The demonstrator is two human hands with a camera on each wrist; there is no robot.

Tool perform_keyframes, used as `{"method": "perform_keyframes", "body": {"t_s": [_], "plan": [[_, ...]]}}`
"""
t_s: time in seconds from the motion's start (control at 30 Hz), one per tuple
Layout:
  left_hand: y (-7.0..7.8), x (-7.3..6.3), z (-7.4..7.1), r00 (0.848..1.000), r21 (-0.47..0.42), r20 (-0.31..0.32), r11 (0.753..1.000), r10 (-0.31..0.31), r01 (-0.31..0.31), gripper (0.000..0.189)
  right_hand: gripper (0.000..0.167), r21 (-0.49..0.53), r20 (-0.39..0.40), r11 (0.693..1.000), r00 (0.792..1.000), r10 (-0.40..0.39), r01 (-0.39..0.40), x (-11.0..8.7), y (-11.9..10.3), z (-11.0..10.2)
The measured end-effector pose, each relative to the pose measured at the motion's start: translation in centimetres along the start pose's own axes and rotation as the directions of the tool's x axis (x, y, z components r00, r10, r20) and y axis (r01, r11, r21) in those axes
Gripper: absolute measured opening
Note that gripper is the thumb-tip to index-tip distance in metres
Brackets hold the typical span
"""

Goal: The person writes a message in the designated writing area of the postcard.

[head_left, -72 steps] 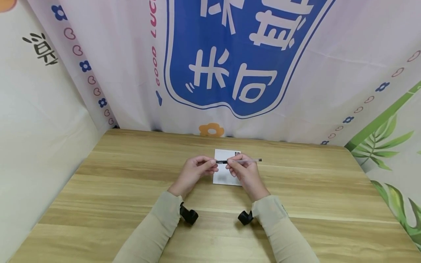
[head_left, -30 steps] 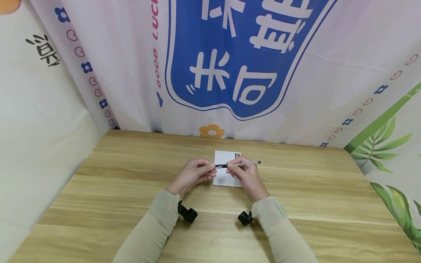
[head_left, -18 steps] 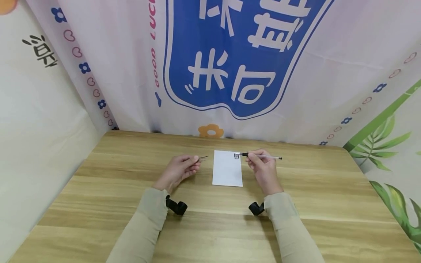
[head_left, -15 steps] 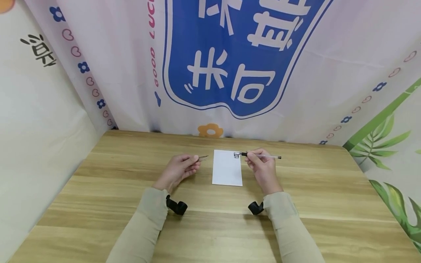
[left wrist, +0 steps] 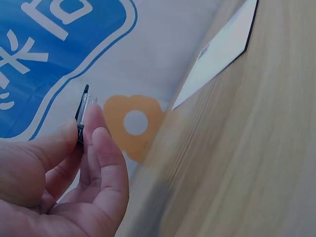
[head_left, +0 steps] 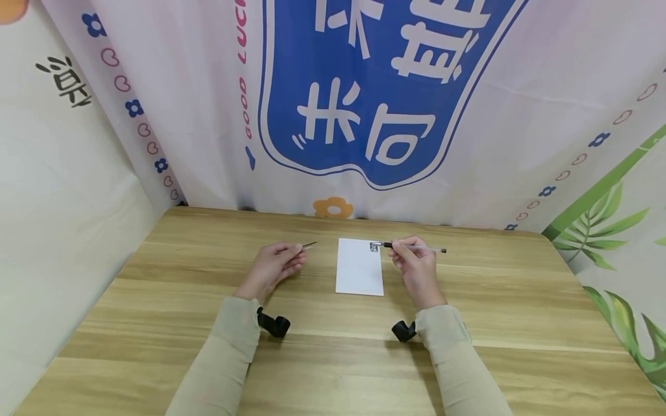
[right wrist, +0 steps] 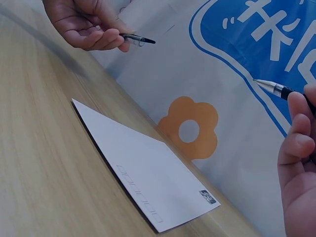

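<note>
Between thumb and fingers, my left hand (head_left: 274,264) pinches a pen cap (left wrist: 83,114), clear with a black clip, held above the table left of the card. My right hand (head_left: 416,267) grips a clear-barrelled pen (head_left: 416,248) with a black grip section; its bare metal tip (right wrist: 266,86) points left over the card's upper right corner. A white card (head_left: 359,268) lies flat on the table between the hands. It bears a small dark stamp-like print (right wrist: 207,197) in one corner and a row of faint boxes along one edge.
The wood-grain table (head_left: 333,352) reaches back to a hanging cloth (head_left: 208,115) with a blue emblem and an orange flower. A pale wall stands at the left, a leaf-patterned one at the right. Black wrist cameras (head_left: 276,325) sit on both wrists.
Both hands were together over the card on the capped pen; the cap has come off. The left hand has moved left with the cap, the right hand right with the pen, uncovering the card.
</note>
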State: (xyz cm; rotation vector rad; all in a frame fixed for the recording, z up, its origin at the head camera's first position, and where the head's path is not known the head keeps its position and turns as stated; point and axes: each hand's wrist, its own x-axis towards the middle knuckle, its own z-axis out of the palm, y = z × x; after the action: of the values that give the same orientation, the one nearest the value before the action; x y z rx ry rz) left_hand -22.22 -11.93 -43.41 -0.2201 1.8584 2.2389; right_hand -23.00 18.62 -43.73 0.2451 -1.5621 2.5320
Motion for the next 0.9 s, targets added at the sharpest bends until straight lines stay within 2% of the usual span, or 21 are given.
{"method": "perform_keyframes", "body": {"t_s": [0.17,0.4,0.9], "plan": [[0.2,-0.2,-0.6,0.999,-0.001,-0.024,1.000,-0.022,0.022,0.034,0.026,-0.016,-0.030,1.000,1.000,0.003,-0.004,0.0,0.0,0.0],[0.3,-0.1,-1.8,0.999,0.009,-0.022,0.999,-0.036,0.037,0.039,0.022,-0.033,-0.059,0.999,0.998,0.035,-0.037,0.1,0.1,-0.2],[0.2,-0.1,-3.7,0.996,0.054,-0.088,0.999,0.009,-0.005,0.039,0.019,-0.052,-0.100,0.996,0.992,0.071,-0.076,0.1,0.4,-0.3]]}}
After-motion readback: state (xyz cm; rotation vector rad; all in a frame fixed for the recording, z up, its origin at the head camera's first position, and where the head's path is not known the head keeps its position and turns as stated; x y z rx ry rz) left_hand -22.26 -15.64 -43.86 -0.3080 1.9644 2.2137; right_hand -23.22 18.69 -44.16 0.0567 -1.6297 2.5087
